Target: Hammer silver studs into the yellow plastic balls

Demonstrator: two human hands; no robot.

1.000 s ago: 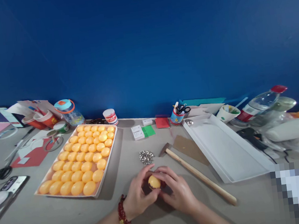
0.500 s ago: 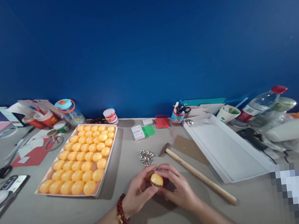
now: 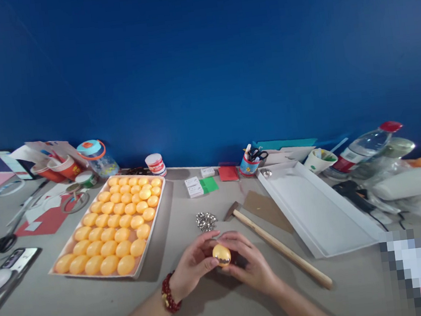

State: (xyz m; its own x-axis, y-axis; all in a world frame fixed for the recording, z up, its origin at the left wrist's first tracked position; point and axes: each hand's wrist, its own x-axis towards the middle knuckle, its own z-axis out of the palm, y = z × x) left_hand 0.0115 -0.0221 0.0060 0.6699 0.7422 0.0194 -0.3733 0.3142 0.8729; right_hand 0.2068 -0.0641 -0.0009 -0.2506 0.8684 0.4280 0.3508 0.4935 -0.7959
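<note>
Both hands meet at the table's front middle around one yellow ball (image 3: 221, 254). My left hand (image 3: 193, 267), with a red bead bracelet on the wrist, cups the ball from the left with curled fingers. My right hand (image 3: 250, 265) closes on it from the right. A dark band shows low on the ball. A pile of small silver bells (image 3: 206, 221) lies just beyond the hands. To the right rests a hammer (image 3: 277, 244) with a long wooden handle.
A white tray (image 3: 68, 247) filled with several yellow balls stands at the left. An empty white tray (image 3: 315, 212) lies at the right, with bottles (image 3: 372, 147) and bags behind. Scissors (image 3: 0, 245), a phone (image 3: 14, 259), cups and paper clutter the far left.
Both hands have shifted slightly to the right and away from me with the ball, which now shows more fully between the fingers. Nothing else has moved.
</note>
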